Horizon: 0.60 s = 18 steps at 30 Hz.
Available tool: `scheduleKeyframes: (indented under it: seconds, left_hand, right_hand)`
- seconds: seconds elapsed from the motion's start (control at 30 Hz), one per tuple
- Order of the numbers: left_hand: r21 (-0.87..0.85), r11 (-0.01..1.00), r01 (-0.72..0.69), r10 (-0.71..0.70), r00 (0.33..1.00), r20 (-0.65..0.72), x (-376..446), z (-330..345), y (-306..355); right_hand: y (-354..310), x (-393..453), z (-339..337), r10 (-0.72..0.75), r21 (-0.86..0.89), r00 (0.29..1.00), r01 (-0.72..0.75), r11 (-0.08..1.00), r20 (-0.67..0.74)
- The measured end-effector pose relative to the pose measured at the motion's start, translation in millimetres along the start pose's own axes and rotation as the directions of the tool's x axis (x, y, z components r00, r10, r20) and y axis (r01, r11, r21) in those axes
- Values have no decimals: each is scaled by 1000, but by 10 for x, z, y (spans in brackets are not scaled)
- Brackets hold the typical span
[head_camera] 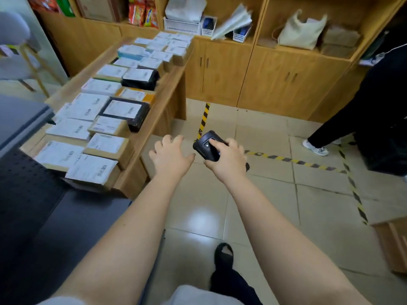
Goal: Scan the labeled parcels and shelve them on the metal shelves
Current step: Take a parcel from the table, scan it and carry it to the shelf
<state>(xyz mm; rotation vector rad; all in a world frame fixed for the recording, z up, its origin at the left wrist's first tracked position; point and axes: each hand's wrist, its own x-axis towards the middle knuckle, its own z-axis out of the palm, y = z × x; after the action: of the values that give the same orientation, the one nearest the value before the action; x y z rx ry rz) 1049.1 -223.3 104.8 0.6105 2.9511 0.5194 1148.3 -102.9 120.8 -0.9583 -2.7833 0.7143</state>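
Nearest the camera, two bare forearms reach forward over the tiled floor (253, 194), with a dark-sandalled foot (223, 255) below them. The left hand (170, 154) hangs above the floor just off the desk's corner, its grip wide: fingers spread and relaxed, holding nothing. The right hand (229, 156) has its grip closed round a black handheld scanner (208, 146), the thumb lying on top of it and the device's head tilted toward the left hand (the two are close but apart).

To the left stands the wooden desk (152, 130), and on it lie the labeled parcels (105, 146) in rows running away from the camera, each with a white printed label facing up. Most are brown cardboard boxes; a dark flat one (125, 112) lies about midway along the near rows, and a black bag-wrapped one (141, 79) lies farther back. The parcels touch one another side by side. A dark grey perforated metal shelf (28, 177) fills the lower-left corner, beside the desk's near end.

Yellow-and-black striped tape (295, 161) crosses the floor beyond the hands. Farther right, another person's dark trouser leg and white shoe (315, 148) stand on the tiles. At the back are wooden cabinets (242, 73) with open shelves holding white baskets (182, 25), a pale bag (301, 34) and snack packets (143, 13).
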Motion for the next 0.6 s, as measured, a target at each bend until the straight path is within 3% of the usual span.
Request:
scheduleKeyframes:
  seconds: [0.2,0.4,0.6]
  left_hand:
    - [-219,961,167,-186,980,-68,1258,164,148]
    - [-144,912,384,-399,913,-91,2512,5,115]
    - [-194,848,493,-517,850,-101,3758,-4,103]
  right_hand:
    - [92,1555,8,-106,45,994,105,993,20]
    - [-203,3140,-80,-190,46,982,189,981,17]
    - [-667,4527,114,-316,104,943,305,946,103]
